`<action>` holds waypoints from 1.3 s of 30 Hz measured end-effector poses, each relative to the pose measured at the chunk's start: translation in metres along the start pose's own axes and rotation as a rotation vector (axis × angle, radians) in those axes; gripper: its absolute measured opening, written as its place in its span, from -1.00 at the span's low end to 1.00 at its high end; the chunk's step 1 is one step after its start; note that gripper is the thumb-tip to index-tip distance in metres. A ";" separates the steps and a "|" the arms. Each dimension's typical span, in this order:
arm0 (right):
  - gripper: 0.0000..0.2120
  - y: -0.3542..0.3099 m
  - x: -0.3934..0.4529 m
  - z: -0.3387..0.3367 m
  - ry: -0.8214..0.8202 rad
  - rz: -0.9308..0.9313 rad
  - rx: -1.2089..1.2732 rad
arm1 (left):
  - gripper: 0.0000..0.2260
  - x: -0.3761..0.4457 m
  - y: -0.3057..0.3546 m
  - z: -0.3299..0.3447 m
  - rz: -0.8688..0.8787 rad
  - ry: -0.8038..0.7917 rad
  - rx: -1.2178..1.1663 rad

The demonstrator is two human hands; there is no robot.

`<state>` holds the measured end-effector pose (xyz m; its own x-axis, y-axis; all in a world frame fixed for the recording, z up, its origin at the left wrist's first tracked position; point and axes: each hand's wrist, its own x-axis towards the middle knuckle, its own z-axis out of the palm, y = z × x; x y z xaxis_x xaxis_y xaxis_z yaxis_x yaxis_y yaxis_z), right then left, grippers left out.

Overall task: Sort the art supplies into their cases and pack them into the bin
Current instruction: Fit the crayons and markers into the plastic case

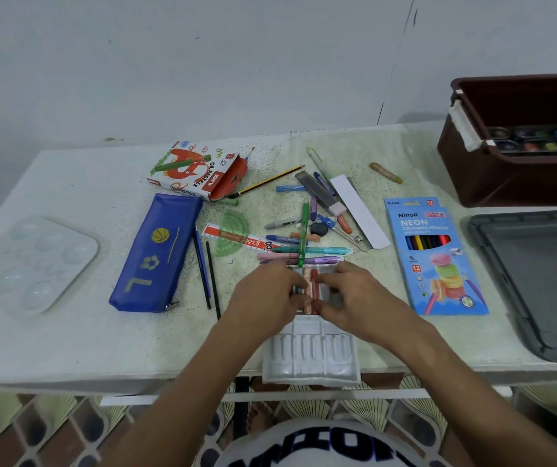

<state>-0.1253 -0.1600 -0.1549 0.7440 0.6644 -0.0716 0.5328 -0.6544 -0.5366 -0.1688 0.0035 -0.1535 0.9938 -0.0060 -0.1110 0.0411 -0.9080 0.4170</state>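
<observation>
A white plastic pastel tray (pixel 310 355) lies at the table's near edge, its front slots bare. At its far end lie a few pastels (pixel 311 288), orange and red. My left hand (pixel 267 294) and my right hand (pixel 354 298) sit on either side of them, fingertips curled onto the sticks. The oil pastels box (pixel 196 170) lies open at the back. A blue pencil case (pixel 155 254) lies left of centre. A loose pile of pens, pastels and a ruler (pixel 304 230) sits just beyond my hands. The brown bin (pixel 519 143) stands at the back right.
A blue box of neon coloured pencils (pixel 433 257) lies right of my hands. A grey lid (pixel 533 281) sits at the right edge. A clear paint palette (pixel 34 261) lies at the left. A paint set shows inside the bin. One yellow pastel (pixel 385 172) lies apart.
</observation>
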 end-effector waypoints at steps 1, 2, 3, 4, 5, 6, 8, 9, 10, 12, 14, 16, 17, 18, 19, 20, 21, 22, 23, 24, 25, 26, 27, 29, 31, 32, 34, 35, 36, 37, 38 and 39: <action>-0.67 0.000 0.000 -0.001 -0.007 0.003 -0.002 | -0.78 0.000 0.000 -0.001 -0.002 -0.007 -0.013; -0.67 -0.001 0.000 -0.002 -0.023 0.004 -0.005 | -0.78 0.000 -0.001 -0.002 0.003 -0.019 -0.034; -0.69 -0.001 0.001 -0.005 -0.045 0.004 0.002 | -0.79 0.000 -0.003 -0.005 0.015 -0.034 -0.060; -0.71 -0.002 0.002 -0.009 -0.066 0.015 0.029 | -0.80 0.001 -0.005 -0.008 0.029 -0.044 -0.088; -0.74 -0.001 0.005 -0.014 -0.082 0.035 0.074 | -0.82 0.002 -0.008 -0.012 0.033 -0.036 -0.117; -0.75 0.000 0.009 -0.019 -0.078 0.062 0.117 | -0.83 0.004 -0.012 -0.016 0.017 -0.002 -0.144; -0.73 0.006 0.023 -0.025 0.015 0.112 0.137 | -0.81 0.011 -0.025 -0.026 -0.052 0.096 -0.148; -0.74 0.010 0.031 -0.027 0.088 0.124 0.122 | -0.79 0.015 -0.033 -0.030 -0.087 0.116 -0.113; -0.75 0.012 0.040 -0.029 0.154 0.127 0.107 | -0.76 0.020 -0.041 -0.033 -0.110 0.103 -0.062; -0.78 0.014 0.056 -0.031 0.209 0.107 0.085 | -0.71 0.029 -0.053 -0.037 -0.123 0.013 0.016; -0.80 0.015 0.069 -0.029 0.177 0.063 0.049 | -0.70 0.034 -0.058 -0.038 -0.107 -0.061 0.035; -0.83 0.018 0.078 -0.024 0.146 0.017 -0.014 | -0.73 0.037 -0.059 -0.039 -0.080 -0.092 0.055; -0.83 0.019 0.081 -0.021 0.147 0.008 -0.039 | -0.73 0.038 -0.059 -0.040 -0.069 -0.103 0.067; -0.82 0.019 0.084 -0.019 0.154 0.011 -0.050 | -0.74 0.038 -0.059 -0.041 -0.060 -0.113 0.076; -0.80 0.020 0.086 -0.017 0.157 0.016 -0.057 | -0.74 0.038 -0.058 -0.042 -0.052 -0.119 0.081; -0.78 0.021 0.088 -0.015 0.158 0.015 -0.070 | -0.74 0.038 -0.058 -0.043 -0.046 -0.119 0.082; -0.77 0.022 0.089 -0.014 0.156 0.010 -0.084 | -0.74 0.038 -0.058 -0.044 -0.043 -0.114 0.079; -0.77 0.023 0.090 -0.013 0.154 0.009 -0.091 | -0.74 0.037 -0.058 -0.043 -0.043 -0.108 0.071; -0.78 0.024 0.090 -0.012 0.155 0.012 -0.088 | -0.74 0.037 -0.059 -0.043 -0.048 -0.099 0.056; -0.78 0.024 0.091 -0.012 0.160 0.018 -0.085 | -0.75 0.036 -0.059 -0.042 -0.056 -0.089 0.035; -0.77 0.024 0.092 -0.012 0.163 0.023 -0.087 | -0.75 0.035 -0.060 -0.042 -0.067 -0.074 0.010; -0.76 0.025 0.093 -0.013 0.165 0.024 -0.100 | -0.76 0.034 -0.061 -0.041 -0.079 -0.057 -0.017; -0.73 0.025 0.095 -0.013 0.161 0.025 -0.120 | -0.77 0.033 -0.062 -0.041 -0.090 -0.035 -0.043; -0.70 0.024 0.098 -0.015 0.137 0.026 -0.171 | -0.79 0.030 -0.064 -0.039 -0.108 0.017 -0.085; -0.72 0.021 0.101 -0.015 0.110 -0.018 -0.250 | -0.81 0.026 -0.065 -0.038 -0.127 0.077 -0.117; -0.73 0.019 0.101 -0.015 0.105 -0.051 -0.285 | -0.82 0.023 -0.065 -0.039 -0.136 0.108 -0.128; -0.76 0.019 0.100 -0.014 0.109 -0.087 -0.307 | -0.83 0.019 -0.066 -0.040 -0.151 0.178 -0.148; -0.78 0.019 0.099 -0.014 0.116 -0.097 -0.301 | -0.84 0.016 -0.066 -0.040 -0.158 0.212 -0.156; -0.80 0.021 0.098 -0.014 0.129 -0.109 -0.288 | -0.85 0.014 -0.065 -0.041 -0.166 0.242 -0.161; -0.82 0.022 0.097 -0.014 0.145 -0.118 -0.269 | -0.85 0.012 -0.064 -0.041 -0.170 0.269 -0.164; -0.84 0.023 0.095 -0.014 0.166 -0.123 -0.242 | -0.85 0.009 -0.062 -0.042 -0.174 0.292 -0.167; -0.86 0.024 0.094 -0.015 0.186 -0.120 -0.202 | -0.85 0.007 -0.061 -0.042 -0.179 0.317 -0.172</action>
<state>-0.0367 -0.1187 -0.1622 0.7221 0.6759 0.1476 0.6769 -0.6463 -0.3521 -0.1601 0.0762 -0.1413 0.9510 0.2996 0.0770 0.2061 -0.7994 0.5644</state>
